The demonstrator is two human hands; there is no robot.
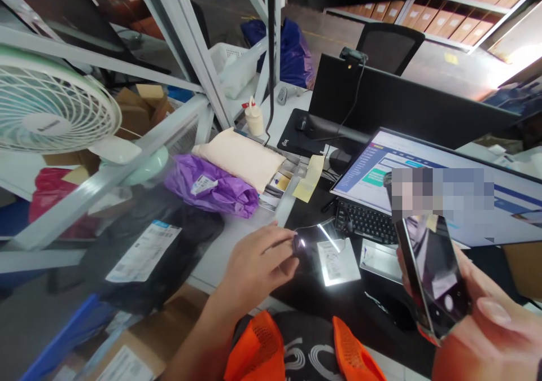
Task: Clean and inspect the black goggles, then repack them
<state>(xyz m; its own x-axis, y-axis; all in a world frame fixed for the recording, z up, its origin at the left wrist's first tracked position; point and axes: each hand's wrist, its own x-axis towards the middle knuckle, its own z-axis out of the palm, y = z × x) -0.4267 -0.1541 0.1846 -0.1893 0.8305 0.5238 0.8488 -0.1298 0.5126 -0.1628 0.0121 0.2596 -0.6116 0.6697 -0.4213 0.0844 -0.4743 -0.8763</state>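
My left hand [262, 259] has its fingers bent together at the near edge of a clear, glossy plastic sheet [315, 237]. A small dark, shiny spot shows at the fingertips. Beside the sheet, partly under it, lies a white square card [340, 262] with grey writing, on the black desk mat. My right hand [486, 313] grips a smartphone [436, 279], tilted upright, its camera screen turned towards me. Behind the phone a shallow clear-and-white box [381, 261] rests in front of the black keyboard [366, 223].
A lit monitor [364, 169] stands behind the keyboard, partly blurred out. To the left lie a purple bag [212, 192], a cream padded envelope [241, 158] and a black parcel [127, 257] with a label. A metal frame and a fan [51, 110] fill the left side. A mouse [396, 307] sits near the phone.
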